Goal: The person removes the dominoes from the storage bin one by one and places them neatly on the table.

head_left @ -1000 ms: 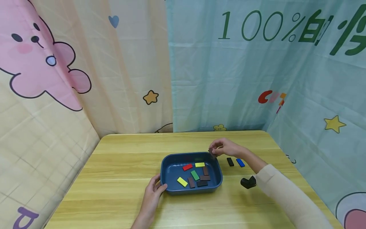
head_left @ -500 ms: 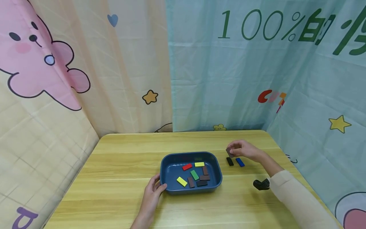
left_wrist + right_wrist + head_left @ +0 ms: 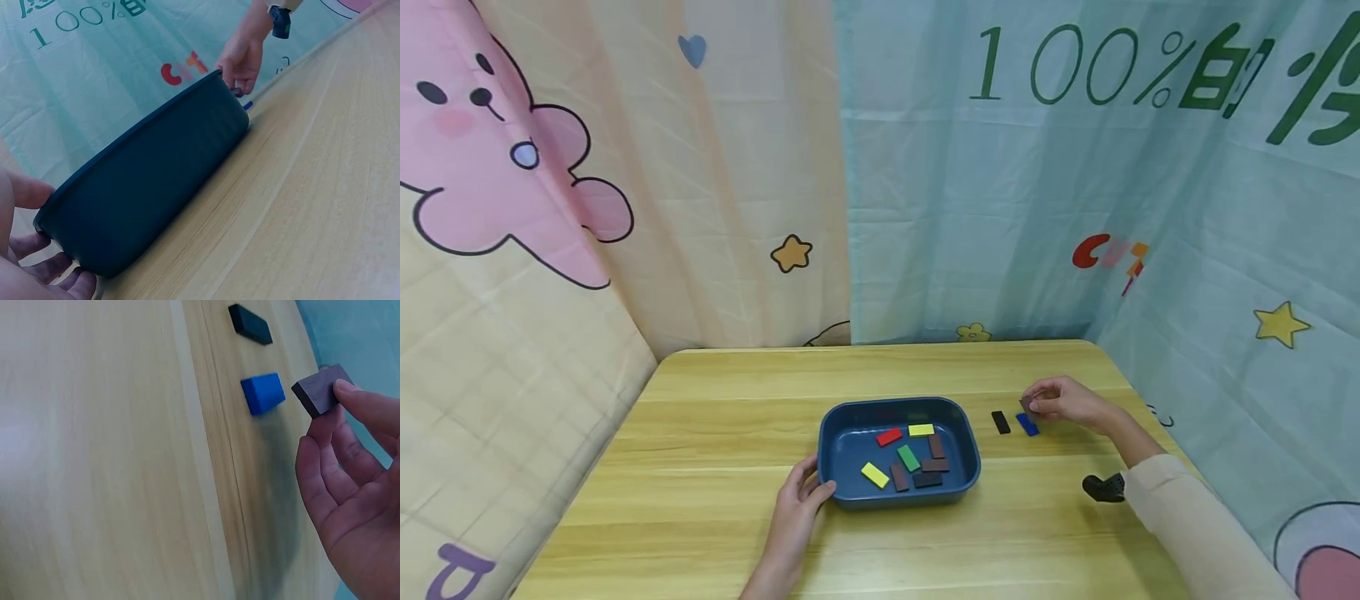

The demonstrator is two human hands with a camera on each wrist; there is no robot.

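My left hand (image 3: 793, 508) grips the near left corner of a dark blue tray (image 3: 898, 505), thumb at its rim and fingers against the outer wall, as the left wrist view also shows. Between thumb and fingertips my right hand (image 3: 1067, 404) pinches a brown domino-like block (image 3: 322, 390), held above the table. Beneath and beside it lie a blue block (image 3: 1027, 425) and a black block (image 3: 1001, 422). Inside the tray are a red block (image 3: 889, 437), a green block (image 3: 908, 457), two yellow ones, several brown ones and a black one.
All of this stands on a light wooden table (image 3: 715, 467). Printed curtains (image 3: 970, 208) hang behind and at both sides of it. A small black device (image 3: 1103, 487) is at the right wrist, by the cream sleeve (image 3: 1195, 517).
My right hand has carried the brown block rightward from the tray's far right corner, past the black block, to above the blue one. The left hand and tray have stayed put.
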